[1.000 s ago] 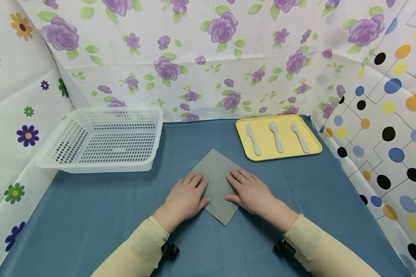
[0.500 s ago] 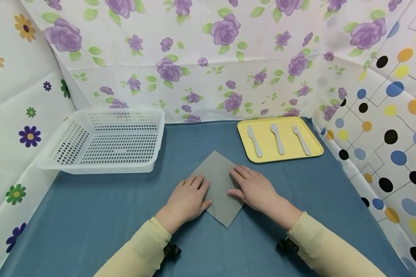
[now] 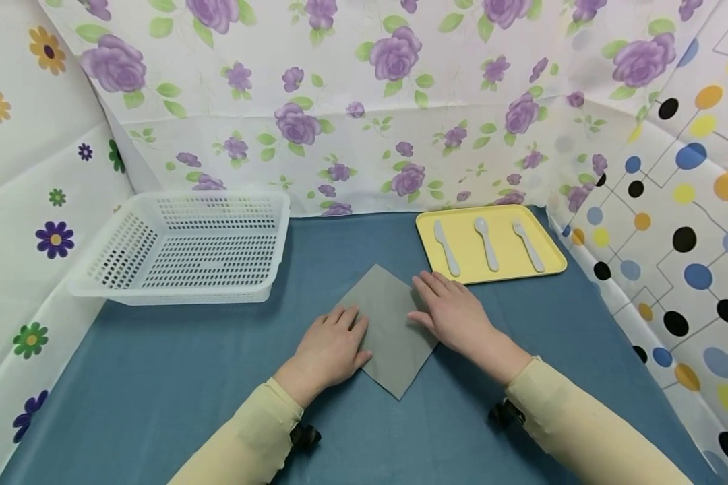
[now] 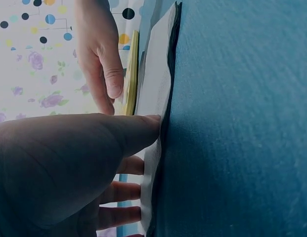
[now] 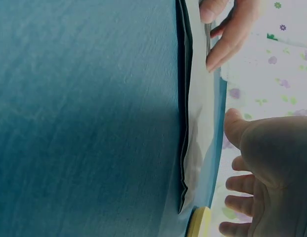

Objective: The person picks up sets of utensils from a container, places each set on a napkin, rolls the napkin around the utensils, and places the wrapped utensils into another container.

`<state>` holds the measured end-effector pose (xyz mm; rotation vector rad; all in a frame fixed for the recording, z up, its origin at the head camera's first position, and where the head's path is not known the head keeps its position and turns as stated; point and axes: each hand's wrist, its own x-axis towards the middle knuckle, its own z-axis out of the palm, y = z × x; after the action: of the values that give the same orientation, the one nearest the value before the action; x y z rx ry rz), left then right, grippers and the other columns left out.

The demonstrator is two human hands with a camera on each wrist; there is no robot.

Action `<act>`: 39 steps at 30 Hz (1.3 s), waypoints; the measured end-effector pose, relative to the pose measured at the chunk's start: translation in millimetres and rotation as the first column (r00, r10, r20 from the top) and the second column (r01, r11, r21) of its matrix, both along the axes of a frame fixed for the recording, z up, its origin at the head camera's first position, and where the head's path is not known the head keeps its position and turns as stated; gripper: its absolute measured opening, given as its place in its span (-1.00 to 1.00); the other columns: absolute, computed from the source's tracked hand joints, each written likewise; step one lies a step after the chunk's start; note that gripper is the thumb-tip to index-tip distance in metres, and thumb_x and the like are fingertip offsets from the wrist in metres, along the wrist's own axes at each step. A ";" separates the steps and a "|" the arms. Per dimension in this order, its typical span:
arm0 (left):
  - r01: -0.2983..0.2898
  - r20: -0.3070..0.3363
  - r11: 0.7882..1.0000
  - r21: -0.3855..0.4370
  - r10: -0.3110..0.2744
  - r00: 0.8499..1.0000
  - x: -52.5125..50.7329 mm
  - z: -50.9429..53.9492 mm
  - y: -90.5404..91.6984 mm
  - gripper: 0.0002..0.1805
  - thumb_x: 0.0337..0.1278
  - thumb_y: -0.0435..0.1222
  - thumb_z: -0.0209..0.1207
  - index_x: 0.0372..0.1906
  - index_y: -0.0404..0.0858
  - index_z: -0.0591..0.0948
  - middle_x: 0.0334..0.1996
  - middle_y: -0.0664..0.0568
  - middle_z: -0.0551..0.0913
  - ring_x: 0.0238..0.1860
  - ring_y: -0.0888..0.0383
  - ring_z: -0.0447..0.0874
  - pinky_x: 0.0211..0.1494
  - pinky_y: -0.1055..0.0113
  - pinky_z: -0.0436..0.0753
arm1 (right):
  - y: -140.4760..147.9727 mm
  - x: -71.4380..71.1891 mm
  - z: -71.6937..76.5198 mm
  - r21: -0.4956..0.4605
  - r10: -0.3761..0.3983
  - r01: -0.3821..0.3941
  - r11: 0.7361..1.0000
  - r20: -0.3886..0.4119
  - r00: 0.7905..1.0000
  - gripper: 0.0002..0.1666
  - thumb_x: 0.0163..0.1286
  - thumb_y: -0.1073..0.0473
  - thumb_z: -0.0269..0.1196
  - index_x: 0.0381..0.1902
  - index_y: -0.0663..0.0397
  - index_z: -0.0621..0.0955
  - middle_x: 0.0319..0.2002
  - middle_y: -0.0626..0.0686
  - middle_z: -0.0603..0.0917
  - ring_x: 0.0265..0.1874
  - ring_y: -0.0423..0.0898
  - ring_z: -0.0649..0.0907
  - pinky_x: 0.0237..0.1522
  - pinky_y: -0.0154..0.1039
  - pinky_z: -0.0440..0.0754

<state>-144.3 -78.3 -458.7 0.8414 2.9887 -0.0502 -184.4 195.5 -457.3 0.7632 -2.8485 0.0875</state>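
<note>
A folded grey cloth napkin [image 3: 394, 350] lies flat on the blue tablecloth, one corner toward the person. On its left edge rests my left hand [image 3: 329, 347], thumb and fingertips touching the fabric; the left wrist view shows those fingertips on the napkin [image 4: 155, 74]. My right hand [image 3: 455, 313] hovers over the napkin's right side with fingers extended. In the right wrist view a gap shows between the right hand [image 5: 262, 173] and the layered napkin edge [image 5: 195, 128]. Neither hand grips anything.
A yellow tray [image 3: 470, 269] at the back right bears a grey knife [image 3: 446, 248], spoon [image 3: 486, 244] and fork [image 3: 528, 246]. At the back left stands a white perforated basket [image 3: 182, 295]. Patterned cloth walls [image 3: 352, 81] enclose the table's back and sides.
My right hand has lifted off the napkin and shifted right and slightly away, uncovering more of its right edge. The left hand stays on the napkin.
</note>
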 end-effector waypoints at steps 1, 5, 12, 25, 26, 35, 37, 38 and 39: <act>-0.001 0.003 1.000 -0.002 0.001 1.000 -0.1 0.3 0.1 -0.26 0.60 0.17 0.26 0.60 -0.18 0.54 0.56 -0.19 0.49 0.57 -0.17 0.44 0.52 -0.12 0.53 | 0.5 -1.3 0.5 0.004 -0.005 0.005 1.000 -0.002 1.000 -0.09 0.61 -0.22 0.36 0.63 0.28 0.46 0.57 0.32 0.48 0.57 0.31 0.45 0.51 0.30 0.47; 0.002 0.004 1.000 -0.008 -0.002 1.000 -0.4 1.0 -0.1 -0.26 0.61 0.17 0.25 0.61 -0.18 0.54 0.56 -0.19 0.49 0.57 -0.17 0.44 0.52 -0.12 0.54 | 2.1 -6.6 2.3 0.012 -0.027 0.027 1.000 -0.009 1.000 -0.07 0.61 -0.23 0.37 0.66 0.24 0.43 0.58 0.31 0.47 0.58 0.30 0.44 0.52 0.33 0.45; 0.018 -0.019 1.000 0.001 -0.018 1.000 0.0 2.1 -0.9 -0.28 0.60 0.16 0.26 0.58 -0.19 0.56 0.53 -0.19 0.52 0.53 -0.17 0.48 0.46 -0.12 0.58 | 7.6 -22.3 2.7 -0.014 -0.042 0.041 0.999 -0.060 0.997 -0.04 0.61 -0.22 0.37 0.70 0.22 0.37 0.58 0.33 0.46 0.57 0.32 0.45 0.51 0.33 0.46; 0.025 -0.007 1.000 0.016 -0.025 1.000 1.2 5.6 -2.1 -0.30 0.61 0.12 0.27 0.58 -0.21 0.56 0.52 -0.20 0.51 0.52 -0.17 0.48 0.46 -0.12 0.59 | 18.2 -43.2 11.2 -0.009 -0.079 0.079 0.997 -0.066 0.995 -0.06 0.65 -0.17 0.34 0.71 0.27 0.34 0.59 0.35 0.43 0.56 0.34 0.46 0.50 0.33 0.46; 0.024 -0.006 1.000 0.014 -0.024 1.000 1.1 5.4 -2.2 -0.29 0.61 0.13 0.27 0.58 -0.21 0.55 0.52 -0.20 0.51 0.53 -0.17 0.48 0.47 -0.12 0.58 | 18.7 -44.8 11.5 -0.010 -0.080 0.079 0.997 -0.071 0.994 -0.06 0.65 -0.16 0.35 0.70 0.28 0.35 0.58 0.36 0.44 0.55 0.34 0.47 0.50 0.33 0.47; 0.019 0.024 1.000 0.003 -0.019 1.000 -1.5 5.0 -2.4 -0.28 0.62 0.14 0.25 0.61 -0.18 0.53 0.55 -0.19 0.48 0.55 -0.17 0.45 0.50 -0.13 0.55 | 23.8 -62.5 8.4 0.001 -0.094 0.095 0.995 -0.081 0.992 -0.08 0.66 -0.18 0.33 0.67 0.31 0.37 0.54 0.36 0.50 0.50 0.35 0.51 0.49 0.31 0.48; 0.018 0.036 1.000 0.006 -0.018 0.999 -2.2 4.8 -2.7 -0.28 0.62 0.14 0.26 0.61 -0.18 0.52 0.56 -0.18 0.47 0.56 -0.17 0.44 0.51 -0.13 0.54 | 25.1 -66.7 8.1 0.005 -0.106 0.106 0.994 -0.076 0.991 -0.08 0.67 -0.18 0.32 0.67 0.32 0.37 0.53 0.37 0.50 0.50 0.35 0.51 0.50 0.31 0.47; 0.017 0.041 1.000 0.009 -0.018 0.999 -2.5 4.8 -2.9 -0.28 0.61 0.14 0.26 0.61 -0.18 0.52 0.56 -0.18 0.47 0.56 -0.16 0.43 0.51 -0.13 0.54 | 25.9 -69.0 8.0 0.009 -0.111 0.112 0.994 -0.075 0.991 -0.09 0.68 -0.18 0.31 0.67 0.32 0.37 0.52 0.38 0.51 0.50 0.35 0.51 0.50 0.31 0.47; 0.016 0.048 1.000 0.010 -0.016 0.999 -2.8 4.8 -3.0 -0.28 0.62 0.14 0.26 0.62 -0.17 0.52 0.57 -0.18 0.46 0.57 -0.16 0.42 0.52 -0.13 0.53 | 26.6 -71.2 7.8 0.007 -0.118 0.119 0.993 -0.069 0.991 -0.09 0.68 -0.18 0.30 0.67 0.33 0.36 0.52 0.39 0.50 0.50 0.35 0.50 0.50 0.32 0.46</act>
<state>-147.1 -81.3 -453.8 0.8550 2.9399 -0.0150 -255.5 222.1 -449.4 0.5854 -2.8239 0.0274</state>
